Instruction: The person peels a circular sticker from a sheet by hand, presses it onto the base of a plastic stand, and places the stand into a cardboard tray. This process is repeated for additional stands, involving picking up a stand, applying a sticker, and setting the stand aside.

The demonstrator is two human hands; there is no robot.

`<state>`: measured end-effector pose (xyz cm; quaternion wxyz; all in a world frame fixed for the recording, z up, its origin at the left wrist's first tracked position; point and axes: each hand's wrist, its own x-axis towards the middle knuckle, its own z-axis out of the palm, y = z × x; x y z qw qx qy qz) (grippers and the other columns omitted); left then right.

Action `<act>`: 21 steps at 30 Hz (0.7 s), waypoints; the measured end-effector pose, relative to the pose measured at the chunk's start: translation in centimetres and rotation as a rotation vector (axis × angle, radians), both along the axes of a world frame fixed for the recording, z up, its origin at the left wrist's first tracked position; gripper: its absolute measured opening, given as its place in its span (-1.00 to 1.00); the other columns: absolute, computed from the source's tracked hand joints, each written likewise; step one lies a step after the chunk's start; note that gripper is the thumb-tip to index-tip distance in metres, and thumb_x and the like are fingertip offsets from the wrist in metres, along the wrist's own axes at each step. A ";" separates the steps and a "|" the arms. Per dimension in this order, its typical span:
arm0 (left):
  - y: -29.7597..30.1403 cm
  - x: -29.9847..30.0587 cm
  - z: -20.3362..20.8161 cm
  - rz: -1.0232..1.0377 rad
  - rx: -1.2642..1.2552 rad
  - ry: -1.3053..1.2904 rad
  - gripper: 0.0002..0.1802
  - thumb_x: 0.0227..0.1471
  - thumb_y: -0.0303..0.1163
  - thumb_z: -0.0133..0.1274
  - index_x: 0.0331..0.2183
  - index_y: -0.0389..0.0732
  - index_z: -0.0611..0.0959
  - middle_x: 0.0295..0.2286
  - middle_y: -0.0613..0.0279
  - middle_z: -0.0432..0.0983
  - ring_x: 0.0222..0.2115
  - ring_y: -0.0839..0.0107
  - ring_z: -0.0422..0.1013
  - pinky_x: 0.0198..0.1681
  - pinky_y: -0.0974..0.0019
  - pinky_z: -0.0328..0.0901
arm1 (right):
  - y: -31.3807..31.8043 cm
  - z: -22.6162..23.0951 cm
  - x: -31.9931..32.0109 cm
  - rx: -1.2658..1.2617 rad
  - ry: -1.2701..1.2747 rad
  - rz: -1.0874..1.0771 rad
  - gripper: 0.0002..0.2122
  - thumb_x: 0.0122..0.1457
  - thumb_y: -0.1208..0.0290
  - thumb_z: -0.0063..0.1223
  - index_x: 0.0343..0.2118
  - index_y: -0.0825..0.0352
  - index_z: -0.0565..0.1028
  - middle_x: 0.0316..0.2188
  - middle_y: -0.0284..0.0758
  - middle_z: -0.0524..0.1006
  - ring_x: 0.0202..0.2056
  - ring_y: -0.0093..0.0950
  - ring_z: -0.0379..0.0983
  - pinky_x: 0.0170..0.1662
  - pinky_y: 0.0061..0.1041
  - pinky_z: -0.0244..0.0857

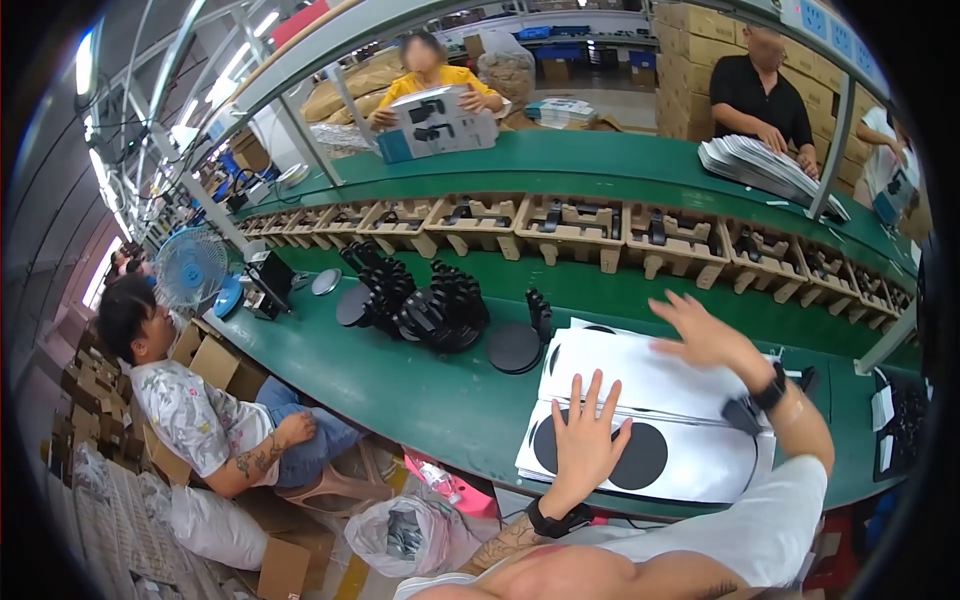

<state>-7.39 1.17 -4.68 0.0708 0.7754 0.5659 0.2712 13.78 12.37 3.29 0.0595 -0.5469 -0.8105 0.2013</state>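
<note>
My left hand (588, 440) lies with fingers spread on a white sheet (705, 470) that bears large black circles (640, 458). Just beyond it is a second white sheet (610, 362), with parts of black circles at its edges. Over that farther sheet my right hand (705, 338) is raised with its fingers apart, slightly blurred, holding nothing. A small dark object (742, 415) rests on the sheets below my right wrist; its kind is unclear. Left of the sheets, black round discs (514, 348) are piled beside an upright stack of small black parts (540, 314).
Black curved parts (440, 305) stand clustered on the green bench (400, 385). Beyond runs a row of brown moulded trays (570, 228) holding black parts. A blue fan (192, 268) and a seated person (205, 400) are at left. Two people handle printed card across the line.
</note>
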 end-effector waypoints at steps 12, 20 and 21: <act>-0.5 1.2 -0.4 -0.044 -0.056 0.063 -0.30 0.02 -0.14 0.01 0.16 -0.18 0.27 0.20 0.08 0.01 0.24 -0.03 -0.15 0.15 -0.30 -0.12 | -18.8 -5.1 1.7 0.047 0.077 -0.547 -0.21 -0.10 0.23 0.28 0.24 0.17 0.15 0.27 0.02 -0.04 0.30 0.02 -0.27 0.23 0.06 -0.23; 2.2 2.3 -1.8 0.186 0.088 0.016 -0.21 -0.04 -0.18 0.10 0.15 -0.31 0.21 0.17 -0.13 0.05 0.21 -0.08 -0.06 0.23 -0.05 -0.15 | -16.2 -6.9 15.7 1.027 1.227 -1.215 -0.54 0.18 0.55 -0.11 0.18 0.34 0.24 0.04 -0.34 0.38 -0.20 -0.58 0.40 -0.14 -0.60 0.31; 2.9 2.7 -2.2 0.228 0.136 0.011 -0.23 -0.02 -0.17 0.09 0.15 -0.31 0.22 0.17 -0.14 0.07 0.20 -0.09 -0.04 0.22 -0.03 -0.14 | -15.3 -6.6 19.1 1.229 1.417 -1.256 -0.57 0.20 0.54 -0.15 0.17 0.35 0.25 -0.03 -0.33 0.42 -0.22 -0.55 0.42 -0.16 -0.59 0.33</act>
